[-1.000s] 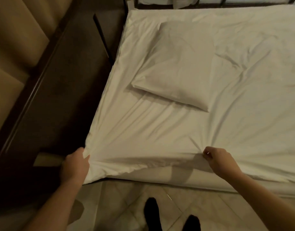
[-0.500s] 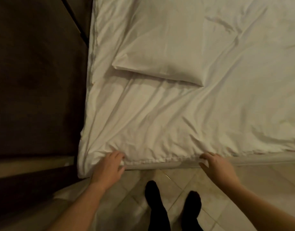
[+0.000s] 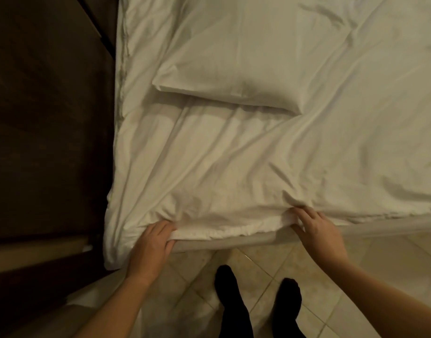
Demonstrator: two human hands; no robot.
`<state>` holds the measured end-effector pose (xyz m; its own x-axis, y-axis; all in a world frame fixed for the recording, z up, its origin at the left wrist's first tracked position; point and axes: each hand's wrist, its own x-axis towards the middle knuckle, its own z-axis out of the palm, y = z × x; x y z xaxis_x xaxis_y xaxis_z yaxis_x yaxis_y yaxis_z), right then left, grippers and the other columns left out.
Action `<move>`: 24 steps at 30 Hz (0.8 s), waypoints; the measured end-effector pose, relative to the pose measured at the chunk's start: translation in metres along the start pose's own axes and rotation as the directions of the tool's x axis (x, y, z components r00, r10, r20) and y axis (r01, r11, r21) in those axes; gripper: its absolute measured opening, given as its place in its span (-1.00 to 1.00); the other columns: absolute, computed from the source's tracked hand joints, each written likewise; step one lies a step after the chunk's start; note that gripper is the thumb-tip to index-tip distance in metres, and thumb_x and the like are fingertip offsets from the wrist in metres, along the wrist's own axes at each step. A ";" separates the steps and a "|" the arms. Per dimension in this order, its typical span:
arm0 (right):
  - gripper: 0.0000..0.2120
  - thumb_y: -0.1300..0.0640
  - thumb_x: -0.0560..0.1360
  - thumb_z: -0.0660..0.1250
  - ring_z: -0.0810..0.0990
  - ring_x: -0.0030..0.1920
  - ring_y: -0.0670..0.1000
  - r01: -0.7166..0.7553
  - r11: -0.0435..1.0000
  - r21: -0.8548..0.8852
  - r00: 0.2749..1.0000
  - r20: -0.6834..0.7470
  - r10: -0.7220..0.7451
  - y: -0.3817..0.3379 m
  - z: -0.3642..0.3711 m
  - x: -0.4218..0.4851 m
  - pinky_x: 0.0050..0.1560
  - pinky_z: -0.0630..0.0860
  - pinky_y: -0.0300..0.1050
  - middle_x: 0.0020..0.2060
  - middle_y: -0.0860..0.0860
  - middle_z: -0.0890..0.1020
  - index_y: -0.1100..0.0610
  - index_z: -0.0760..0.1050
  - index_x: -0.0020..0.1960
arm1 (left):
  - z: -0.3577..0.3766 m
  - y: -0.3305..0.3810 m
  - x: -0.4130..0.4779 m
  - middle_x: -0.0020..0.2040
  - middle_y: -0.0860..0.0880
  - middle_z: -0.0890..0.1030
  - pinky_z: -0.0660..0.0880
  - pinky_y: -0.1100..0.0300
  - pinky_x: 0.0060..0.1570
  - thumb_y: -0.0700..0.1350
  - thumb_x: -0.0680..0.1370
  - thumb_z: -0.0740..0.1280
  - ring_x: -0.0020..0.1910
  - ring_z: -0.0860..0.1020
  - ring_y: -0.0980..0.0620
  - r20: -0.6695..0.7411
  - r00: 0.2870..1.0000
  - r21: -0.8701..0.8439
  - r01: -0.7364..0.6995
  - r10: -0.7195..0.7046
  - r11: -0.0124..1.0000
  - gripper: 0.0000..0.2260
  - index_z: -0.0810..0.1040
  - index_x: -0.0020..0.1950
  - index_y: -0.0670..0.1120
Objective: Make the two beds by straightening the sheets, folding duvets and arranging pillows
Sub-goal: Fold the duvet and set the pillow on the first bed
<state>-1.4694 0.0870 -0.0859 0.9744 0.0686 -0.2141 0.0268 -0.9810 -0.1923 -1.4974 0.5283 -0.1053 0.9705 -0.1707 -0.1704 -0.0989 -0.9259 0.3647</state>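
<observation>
The sheet [image 3: 234, 167] fills the middle and right of the frame. Its bunched hem [image 3: 224, 231] runs left to right between both hands. The left hand [image 3: 152, 242], nearer the lower-left corner, grips the hem, and the right hand [image 3: 318, 228] seems to pinch it.

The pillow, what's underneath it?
The pillow lies on the wrinkled white sheet. The sheet right beneath it is covered, so anything tucked there cannot be seen.
</observation>
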 end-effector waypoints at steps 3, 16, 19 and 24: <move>-0.85 0.08 0.45 0.49 0.60 -0.05 0.13 -0.005 1.000 -0.012 1.000 0.019 0.005 0.002 0.001 0.002 -0.18 0.58 0.01 -0.01 -0.05 0.68 0.04 0.67 0.02 | 0.000 -0.005 0.000 -0.06 0.05 0.62 0.49 0.11 -0.04 0.02 0.53 0.25 -0.05 0.55 0.00 -0.002 1.000 -0.032 -0.006 0.006 0.999 -0.81 0.62 -0.05 -0.02; -0.81 -0.12 0.55 0.34 0.64 -0.03 -0.06 -0.030 0.997 0.068 0.897 0.443 -0.003 -0.004 -0.043 -0.064 -0.14 0.41 -0.21 -0.19 -0.16 0.61 -0.08 0.67 0.05 | 0.043 -0.042 -0.090 0.01 -0.11 0.64 0.55 0.03 0.06 -0.12 0.56 0.25 0.02 0.66 -0.14 0.296 0.909 0.019 0.300 -0.292 0.954 -0.85 0.60 0.01 0.05; -0.80 -0.13 0.54 0.34 0.64 -0.08 -0.07 -0.045 0.998 0.048 0.892 0.451 0.019 -0.003 -0.052 -0.064 -0.18 0.38 -0.21 -0.14 -0.10 0.70 -0.05 0.66 0.00 | 0.022 -0.015 -0.079 0.18 -0.08 0.61 0.40 0.12 0.15 0.01 0.64 0.15 0.18 0.57 -0.06 0.437 0.831 0.007 0.379 -0.344 0.925 -0.78 0.59 0.05 0.07; -0.88 -0.04 0.56 0.28 0.60 -0.11 -0.08 -0.034 0.999 0.019 0.832 0.555 0.018 -0.001 -0.059 -0.048 -0.16 0.44 -0.22 -0.17 -0.09 0.60 -0.09 0.55 -0.12 | -0.034 0.032 -0.039 0.14 0.05 0.68 0.46 0.19 0.07 0.08 0.57 0.22 0.14 0.62 0.05 0.483 0.845 0.067 0.226 -0.230 0.972 -0.75 0.68 0.07 0.10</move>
<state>-1.5028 0.0741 -0.0191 0.6868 0.1404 -0.7131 -0.0105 -0.9792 -0.2028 -1.5312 0.5167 -0.0557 0.7361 -0.0945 -0.6702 0.1085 -0.9609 0.2546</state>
